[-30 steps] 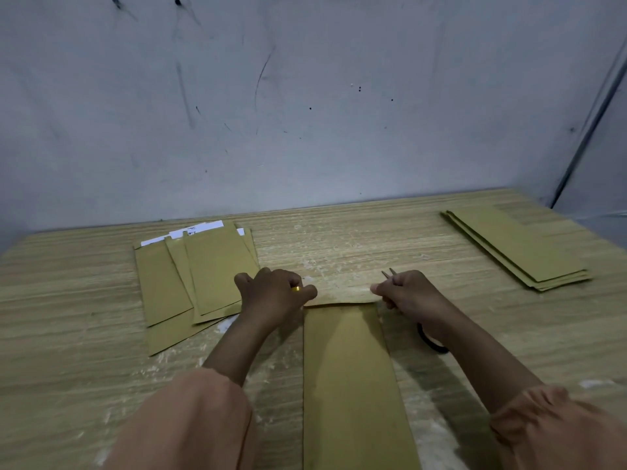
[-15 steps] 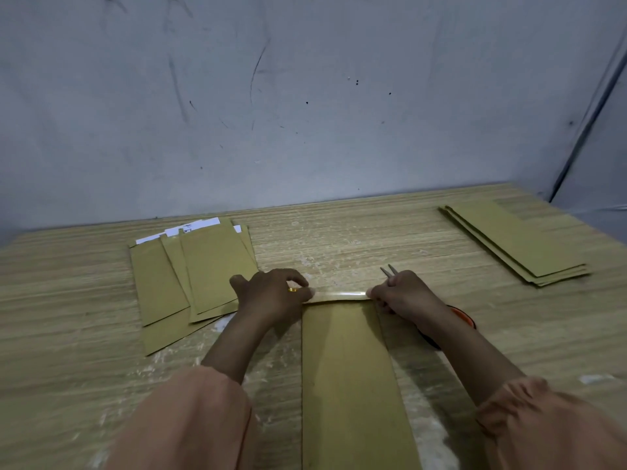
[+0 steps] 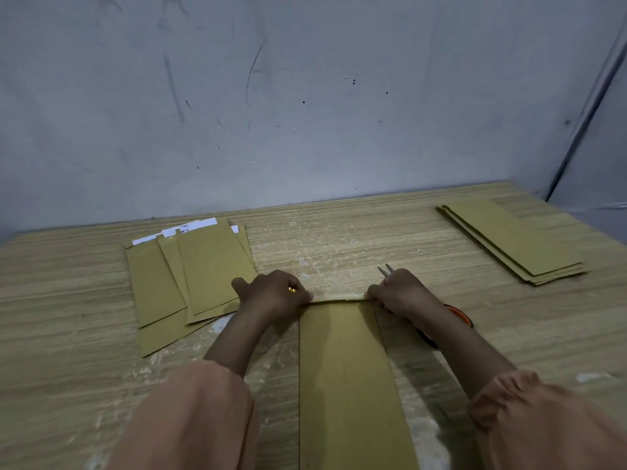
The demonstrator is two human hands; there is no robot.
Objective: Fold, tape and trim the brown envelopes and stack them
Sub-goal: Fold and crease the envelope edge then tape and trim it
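A grey scuffed wall [image 3: 305,96] fills the upper half of the view, and below it lies a pale wood-grain table [image 3: 356,239]. Down the middle of the table runs the brown envelope [image 3: 349,385] being worked on — its long axis points straight away from the person, its near end out of view at the bottom edge and its far end between the two hands. Across that far end lies a narrow glossy band [image 3: 339,297], lighter than the paper; whether it is tape or a folded flap cannot be told.

At far left lies a loose pile of brown envelopes [image 3: 203,273], fanned and overlapping, long axes running roughly away from the person; at least four can be made out, with white sheets [image 3: 190,227] showing at their far ends. At far right lies a neater stack of envelopes [image 3: 509,242], about three or four by the edges, angled so the long axis runs from far-left to near-right.

The left hand [image 3: 274,293], a gold ring on one finger, is curled with its fingertips pressing the left corner of the envelope's far end. The right hand [image 3: 400,293] pinches the right corner and also grips a pair of scissors [image 3: 386,270] — two metal tips stick out beyond the knuckles and an orange-and-black handle shows behind the wrist. The hands sit apart, the width of the envelope between them.
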